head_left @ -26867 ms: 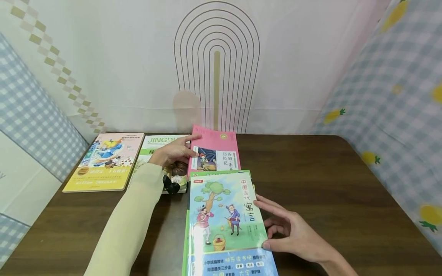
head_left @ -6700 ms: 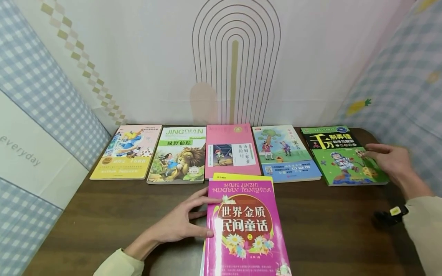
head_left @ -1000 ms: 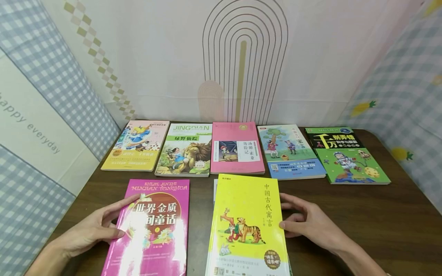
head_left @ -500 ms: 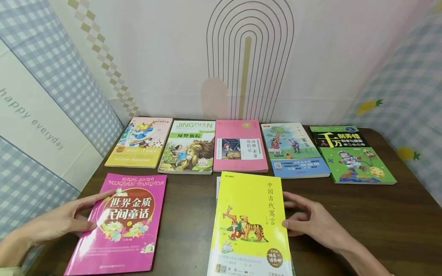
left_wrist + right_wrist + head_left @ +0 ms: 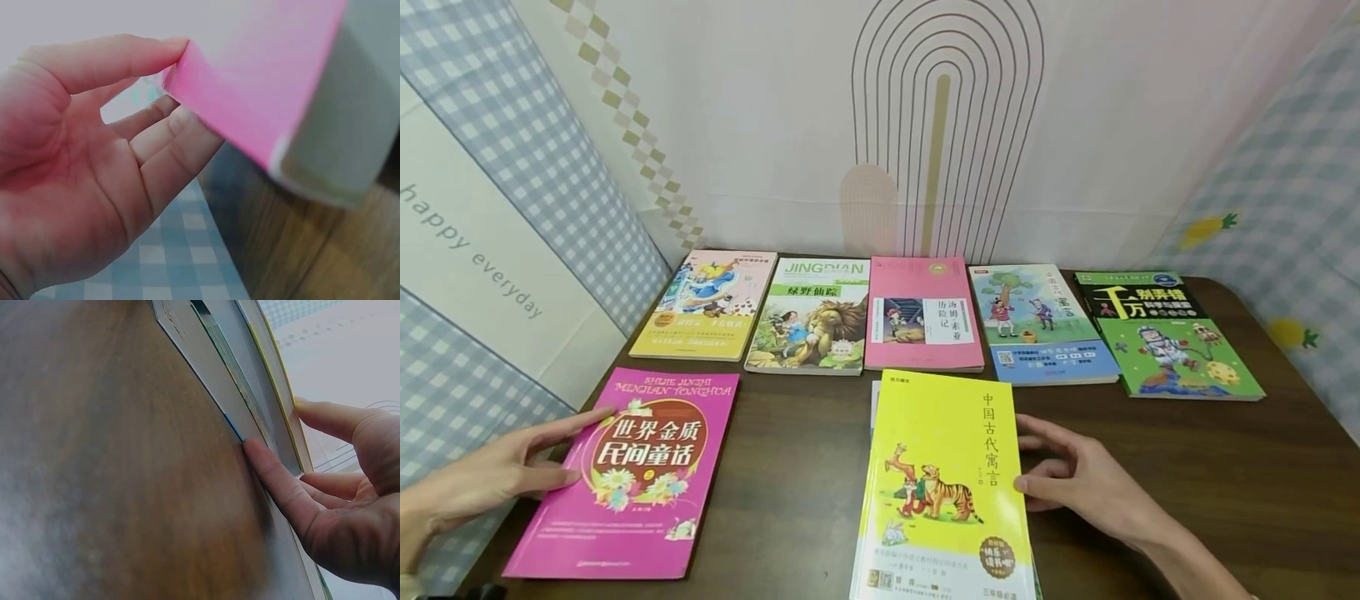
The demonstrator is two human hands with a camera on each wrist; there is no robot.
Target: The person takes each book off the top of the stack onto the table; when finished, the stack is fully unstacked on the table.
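My left hand point(image 5: 493, 475) pinches the left edge of a magenta children's book point(image 5: 625, 479). In the left wrist view the thumb lies on its cover, fingers point(image 5: 181, 147) are underneath, and this edge is raised. A stack of books topped by a yellow paperback with a tiger picture point(image 5: 943, 492) lies at front centre. My right hand point(image 5: 1086, 483) holds the stack's right edge. In the right wrist view the thumb is at the yellow book's edge, and another finger point(image 5: 275, 478) reaches the lowest book. The lower covers are mostly hidden.
Several books lie in a row along the back of the brown table point(image 5: 790, 475): a pink-and-yellow one point(image 5: 703, 304), a lion-cover one point(image 5: 808, 317), a pink one point(image 5: 921, 312), a blue one point(image 5: 1045, 325) and a green-and-black one point(image 5: 1168, 337). A curtain point(image 5: 760, 125) hangs behind.
The back row has grown from three books to several. The magenta book has come off the stack, uncovering the yellow one, and moved left with my left hand. The right hand stays at the stack.
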